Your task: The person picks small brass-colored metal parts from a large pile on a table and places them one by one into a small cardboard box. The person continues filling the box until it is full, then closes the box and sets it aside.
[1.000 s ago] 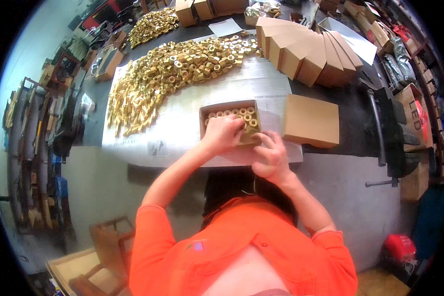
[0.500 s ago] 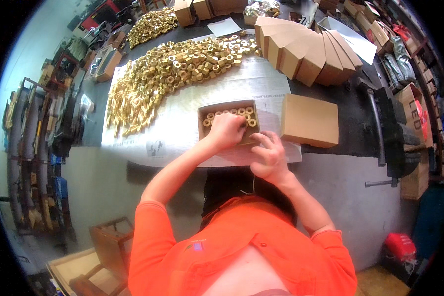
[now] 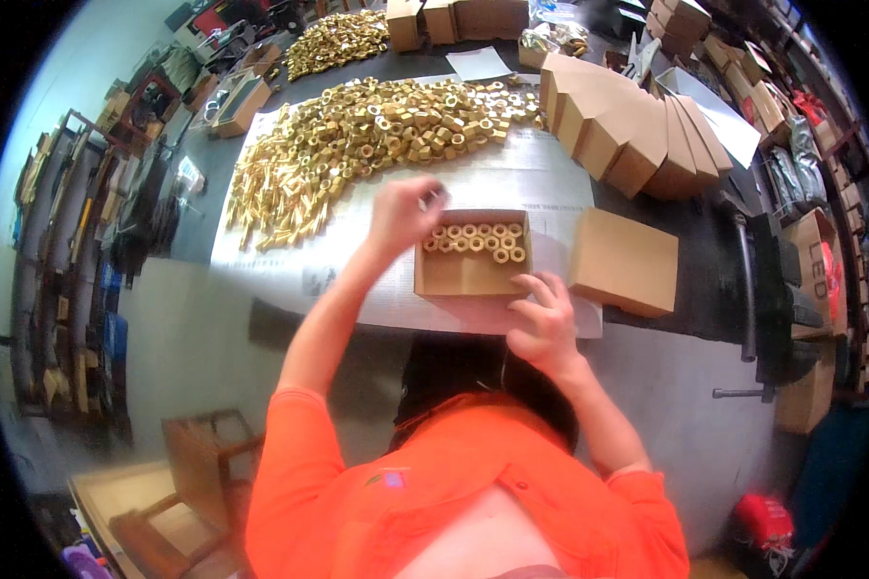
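Note:
An uncovered cardboard box [image 3: 463, 280] lies on the paper in front of me. Inside it, brass nuts [image 3: 473, 237] stand in rows against the far wall, and a bare cardboard bottom shows at the near side. My left hand [image 3: 404, 217] is just past the box's far left corner, fingers curled together; what they hold, if anything, is hidden. At the near right corner my right hand [image 3: 547, 323] has its fingers apart and bent, fingertips at the rim. Beyond the box spreads a big heap of loose brass nuts [image 3: 386, 125], with slender brass pieces [image 3: 270, 205] at its left end.
A closed cardboard box [image 3: 626, 261] is right of the uncovered one. Behind it several tan boxes [image 3: 628, 125] stand in a fanned row. A second brass heap [image 3: 338, 43] lies at the back. At the right edge is a dark vise [image 3: 777, 289]. A wooden chair [image 3: 203, 463] stands lower left.
My left hand has come out of the box, up and left toward the heap, uncovering the nut rows. The right hand stays by the near right corner. The whole view has shifted slightly.

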### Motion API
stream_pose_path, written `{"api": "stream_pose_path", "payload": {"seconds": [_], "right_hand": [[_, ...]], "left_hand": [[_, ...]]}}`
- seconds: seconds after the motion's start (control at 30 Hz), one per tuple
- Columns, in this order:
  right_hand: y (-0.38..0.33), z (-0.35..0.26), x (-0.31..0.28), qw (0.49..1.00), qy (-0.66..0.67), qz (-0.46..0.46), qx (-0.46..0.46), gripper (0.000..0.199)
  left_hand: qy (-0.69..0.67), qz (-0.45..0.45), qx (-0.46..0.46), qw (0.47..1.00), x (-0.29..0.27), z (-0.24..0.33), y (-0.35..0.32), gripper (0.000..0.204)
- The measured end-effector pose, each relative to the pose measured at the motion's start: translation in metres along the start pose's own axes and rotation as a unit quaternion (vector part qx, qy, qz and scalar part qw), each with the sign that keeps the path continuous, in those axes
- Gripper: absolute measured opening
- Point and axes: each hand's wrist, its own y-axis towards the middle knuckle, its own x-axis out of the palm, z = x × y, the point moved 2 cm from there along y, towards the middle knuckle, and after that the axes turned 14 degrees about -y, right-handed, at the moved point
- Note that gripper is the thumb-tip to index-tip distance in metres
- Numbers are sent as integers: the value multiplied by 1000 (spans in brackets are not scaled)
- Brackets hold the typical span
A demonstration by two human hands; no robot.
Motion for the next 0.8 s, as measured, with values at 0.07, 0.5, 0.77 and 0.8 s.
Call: {"api": "stream_pose_path", "payload": {"seconds": [0.07, 0.5, 0.77, 0.8], "right_hand": [[1, -1, 0, 1000, 0, 6, 0, 23], [3, -2, -3, 1000, -12, -3, -11, 24], [4, 0, -2, 1000, -9, -4, -15, 24], [4, 0, -2, 1000, -7, -4, -15, 24]], "left_hand": [[34, 43, -76, 996, -24, -23, 10, 19], [293, 50, -143, 944, -28, -130, 19, 17], [318, 36, -115, 941, -30, -127, 25, 13], [316, 30, -114, 942, -32, -131, 27, 13]]}}
